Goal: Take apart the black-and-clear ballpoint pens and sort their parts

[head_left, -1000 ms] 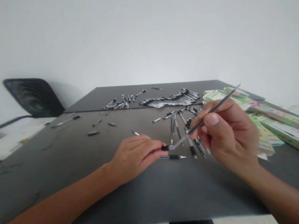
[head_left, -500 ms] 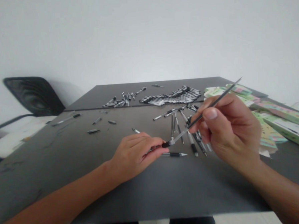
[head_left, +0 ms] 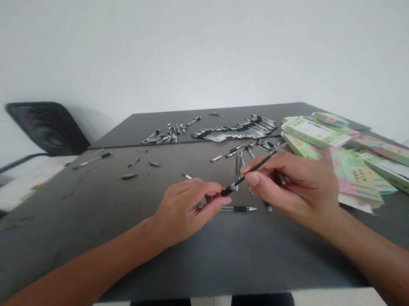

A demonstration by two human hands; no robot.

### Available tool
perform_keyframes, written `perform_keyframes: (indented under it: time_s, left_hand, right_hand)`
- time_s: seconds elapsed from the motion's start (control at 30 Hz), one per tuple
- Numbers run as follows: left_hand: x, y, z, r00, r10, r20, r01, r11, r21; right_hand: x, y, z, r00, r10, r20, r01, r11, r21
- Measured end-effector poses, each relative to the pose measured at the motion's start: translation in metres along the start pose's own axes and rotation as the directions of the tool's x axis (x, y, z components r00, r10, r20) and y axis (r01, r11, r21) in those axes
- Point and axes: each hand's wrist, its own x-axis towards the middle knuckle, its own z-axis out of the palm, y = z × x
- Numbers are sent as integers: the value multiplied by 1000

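My left hand (head_left: 185, 211) is closed around a pen barrel (head_left: 228, 190), whose black grip and clear end point right; the rest is hidden by my fingers. Between the thumb and fingers of my right hand (head_left: 300, 182) is a thin dark pen refill (head_left: 261, 163), slanted up to the right. Its lower end is at the barrel's open end, and part of it seems to be inside. Just below my fingers, a pen (head_left: 240, 208) with a black grip lies on the table. Several loose pens (head_left: 237, 165) are partly hidden behind my right hand.
A long row of pens (head_left: 237, 130) lies farther back, with a pile of pen parts (head_left: 167, 135) to its left. Small dark pieces (head_left: 129, 176) and one pen (head_left: 92, 160) are at the left. Green and pink boxes (head_left: 320, 131) crowd the right side. A mesh chair (head_left: 48, 127) stands beyond the left edge.
My right hand has moved left and down, bringing the refill deeper toward the barrel, so less of it shows. My left hand has hardly moved.
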Motion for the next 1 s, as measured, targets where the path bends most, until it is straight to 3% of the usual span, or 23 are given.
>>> perform_keyframes:
  time_s: [0.13, 0.3, 0.43, 0.5, 0.6, 0.73, 0.8, 0.9, 1.0]
  left_hand:
    - [1, -2, 1, 999, -13, -39, 14, 1000, 26]
    - [1, -7, 2, 993, -93, -77, 99, 993, 72]
    - [1, -11, 3, 981, -156, -112, 166, 983, 82]
    - [1, -13, 3, 975, -185, -120, 193, 979, 59]
    - [0, -14, 4, 970, -216, -113, 220, 975, 29]
    - [0, -14, 4, 972, -206, -114, 210, 977, 23]
    - [0, -14, 4, 975, -193, -115, 197, 980, 27]
    - [0, -13, 3, 977, -183, -108, 186, 982, 19]
    - [0, -14, 4, 979, -178, -103, 180, 984, 3]
  right_hand:
    - [3, 4, -2, 999, -2, 34, 2, 1000, 3]
    - [11, 24, -23, 970, 188, -152, -187, 982, 19]
    - [20, 54, -57, 938, 293, -186, -328, 924, -199]
    - [23, 70, -75, 923, 375, -87, -381, 859, -343]
    - [23, 95, -94, 827, 537, 168, -381, 754, -535]
    - [17, 123, -102, 601, 688, 407, -330, 677, -658]
    - [14, 132, -102, 517, 719, 465, -307, 663, -683]
    - [11, 140, -104, 464, 740, 487, -297, 648, -702]
    - [10, 145, -109, 460, 763, 455, -304, 616, -726]
